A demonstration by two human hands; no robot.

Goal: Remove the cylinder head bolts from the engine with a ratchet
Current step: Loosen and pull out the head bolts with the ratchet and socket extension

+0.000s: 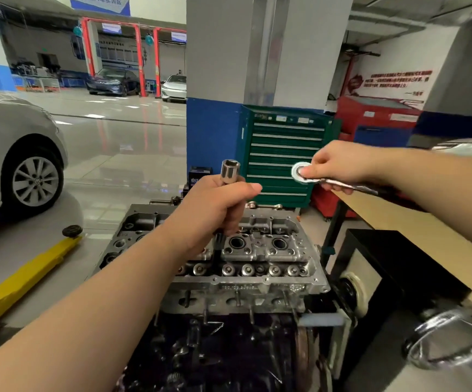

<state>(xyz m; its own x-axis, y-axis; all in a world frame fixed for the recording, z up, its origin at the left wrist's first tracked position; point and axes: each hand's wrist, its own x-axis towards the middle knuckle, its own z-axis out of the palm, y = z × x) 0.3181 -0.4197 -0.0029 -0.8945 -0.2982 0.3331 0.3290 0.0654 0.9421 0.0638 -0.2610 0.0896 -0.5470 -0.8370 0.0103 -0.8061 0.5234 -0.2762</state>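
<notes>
- Extension (230, 171): clasped upright in left hand (217, 210), drive end up, tip down in head (257, 250).
- Ratchet (302, 172): clasped in right hand (339, 168), lying level to the right, apart from the drive end.

**Lighting / image quality**

Bright, even overhead light. Glossy floor (133, 131) mirrors the red lift posts (140, 60). Glare on ratchet (302, 172) head. Wide-angle bending at edges. Right hand (339, 168) slightly motion-blurred; lower right corner smeared; engine (229, 349) lower half dark.
</notes>
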